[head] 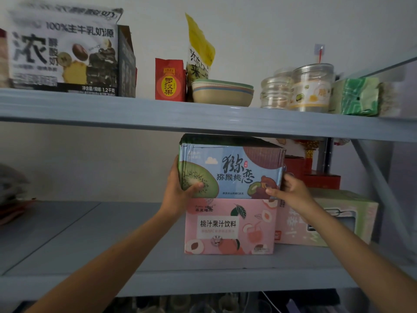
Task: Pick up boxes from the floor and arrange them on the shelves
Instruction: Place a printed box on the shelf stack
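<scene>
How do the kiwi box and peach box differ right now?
The kiwi box is blue; the peach box is pink. The kiwi box sits on top, the peach box on the shelf beneath it. Left hand and right hand grip the kiwi box's sides, not the peach box. Both are printed cartons facing forward.

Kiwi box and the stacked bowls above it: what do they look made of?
Kiwi box: likely corrugated cardboard, glossy printed face, bare brown ribbed top flap. Stacked bowls: matte, pastel rims, probably plastic or plant-fibre composite; the look leaves it open.
</scene>
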